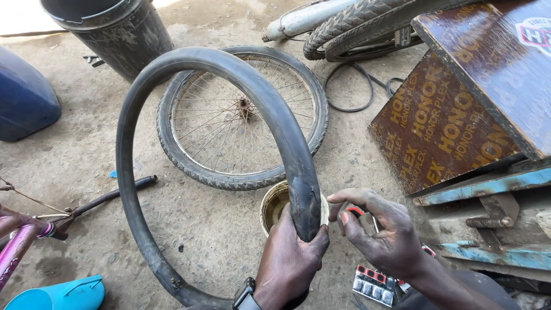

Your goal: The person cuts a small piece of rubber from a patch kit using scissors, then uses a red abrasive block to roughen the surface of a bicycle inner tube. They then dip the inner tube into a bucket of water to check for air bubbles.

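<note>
The black rubber inner tube (229,69) is gripped by the left hand (290,255), whose fingers are wrapped closed around a dusty stretch of it near the frame's lower middle. From that grip the tube is carried up and round in 1 wide loop, and its far side is rested on the dirty concrete ground (86,155). The right hand (384,229) is held just beside the tube, half curled, with a small red-and-black object (356,210) pinched between thumb and forefinger (its kind cannot be told). Directly behind the left hand a round, rusty open tin (274,201) is seen. Under the right wrist a sheet of small red-edged patches (373,284) is laid. Further out, a spoked bicycle wheel with a treaded tyre (244,117) is lain flat. Beyond it a dark plastic bucket (115,31) is stood, and brown printed wooden boards (442,120) are stacked to the right.
</note>
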